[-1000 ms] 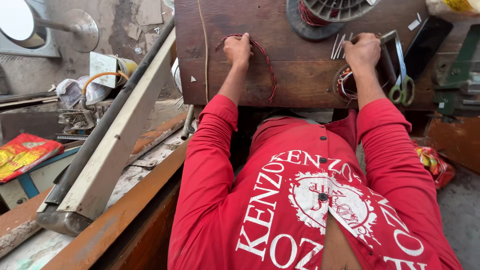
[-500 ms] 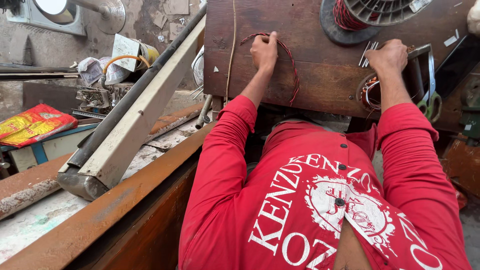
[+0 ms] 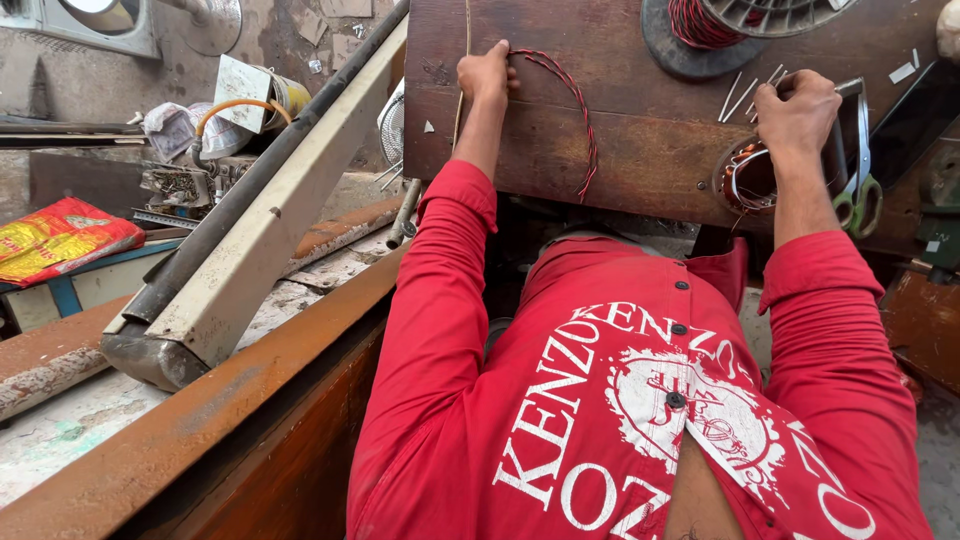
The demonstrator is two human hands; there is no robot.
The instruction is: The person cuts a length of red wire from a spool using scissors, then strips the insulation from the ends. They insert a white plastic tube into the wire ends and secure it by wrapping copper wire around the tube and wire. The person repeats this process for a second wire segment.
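Left hand (image 3: pixel 487 78): on the dark wooden tabletop (image 3: pixel 640 150), fingers closed together, pinching one end of the wire (image 3: pixel 578 120).
Wire: red and dark twisted strand; it leaves the left fingers, arcs toward the right hand's side, then bends back toward the person, ending near the tabletop's near edge. Its long axis runs roughly away-to-near, and most of it lies on the right-hand side of the left fist.
Right hand (image 3: pixel 797 112): well apart from the wire, fingers curled down over the far rim of the coil (image 3: pixel 745 180); whether they grip it or only rest there I cannot tell.
Coil: round copper winding in a metal ring, at the near edge, just below the right hand.
Nearer hand: the left, already touching the wire; the right hand is across the board.
Scissors (image 3: pixel 860 185): green-handled, just beside the right hand.
Pins (image 3: pixel 742 95): pale slivers between the right hand and the spool (image 3: pixel 700 25).
Beam (image 3: pixel 270 220): leaning plank off the tabletop's left.
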